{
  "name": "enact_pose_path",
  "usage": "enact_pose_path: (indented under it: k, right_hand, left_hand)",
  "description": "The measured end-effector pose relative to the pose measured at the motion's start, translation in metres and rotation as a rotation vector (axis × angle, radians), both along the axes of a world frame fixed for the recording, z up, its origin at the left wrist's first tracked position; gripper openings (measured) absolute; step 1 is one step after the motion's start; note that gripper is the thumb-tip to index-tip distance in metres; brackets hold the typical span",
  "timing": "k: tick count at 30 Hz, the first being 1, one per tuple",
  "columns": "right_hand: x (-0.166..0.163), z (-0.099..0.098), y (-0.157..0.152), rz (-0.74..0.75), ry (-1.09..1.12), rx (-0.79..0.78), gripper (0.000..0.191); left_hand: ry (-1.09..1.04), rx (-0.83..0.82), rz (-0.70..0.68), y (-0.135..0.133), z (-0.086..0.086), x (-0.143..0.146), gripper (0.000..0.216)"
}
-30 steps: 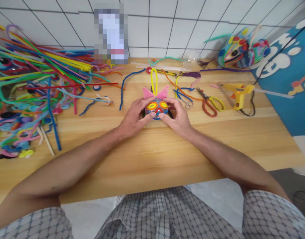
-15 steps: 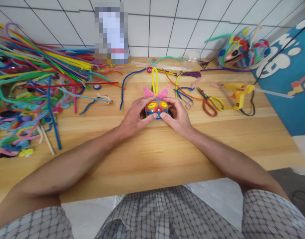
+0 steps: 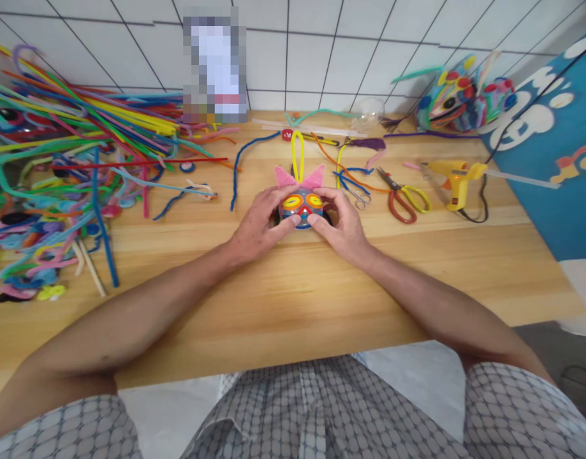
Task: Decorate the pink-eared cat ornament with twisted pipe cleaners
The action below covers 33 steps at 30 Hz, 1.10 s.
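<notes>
Pipe cleaners (image 3: 152, 122) lie left; scissors (image 3: 396, 189) right (ornament (image 3: 303, 208) between).

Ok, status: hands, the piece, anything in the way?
Left hand, right hand: holding opposite sides of round bluish ornament with pink triangular ears. Yellow oval eyes in plain view between them. Small silver metal scissors close beside right hand.

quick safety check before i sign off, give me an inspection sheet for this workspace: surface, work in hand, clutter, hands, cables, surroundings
surface: wooden table, pale grain
work in hand: round craft figure with pink ears and yellow loop
clutter: heaped pipe cleaners at left; large scissors with blades apart and small scissors at right
hands: left hand and right hand hold the figure between them
cables: dark cord by the yellow glue gun; plug not seen
surroundings: tiled wall behind, blue panel at right
</notes>
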State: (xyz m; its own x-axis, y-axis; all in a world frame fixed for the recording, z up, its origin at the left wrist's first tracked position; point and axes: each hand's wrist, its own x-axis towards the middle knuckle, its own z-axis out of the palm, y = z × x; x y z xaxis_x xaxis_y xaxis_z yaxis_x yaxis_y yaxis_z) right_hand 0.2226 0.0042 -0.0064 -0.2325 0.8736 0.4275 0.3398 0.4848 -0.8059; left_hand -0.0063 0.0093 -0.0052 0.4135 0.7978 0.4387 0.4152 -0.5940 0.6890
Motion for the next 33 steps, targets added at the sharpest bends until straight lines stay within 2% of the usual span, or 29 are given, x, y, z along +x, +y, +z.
enact_pose_path:
  k: [8, 33]
  right_hand:
    - [-0.0001, 0.0014, -0.0001, 0.000, -0.003, -0.009, 0.044]
    - [-0.0008, -0.0012, -0.0009, 0.005, -0.060, 0.080, 0.044]
  left_hand:
    - [-0.030, -0.013, -0.003, -0.0003, -0.0002, 0.0011, 0.060]
    - [-0.130, -0.059, -0.016, -0.0032, 0.0018, 0.0029, 0.050]
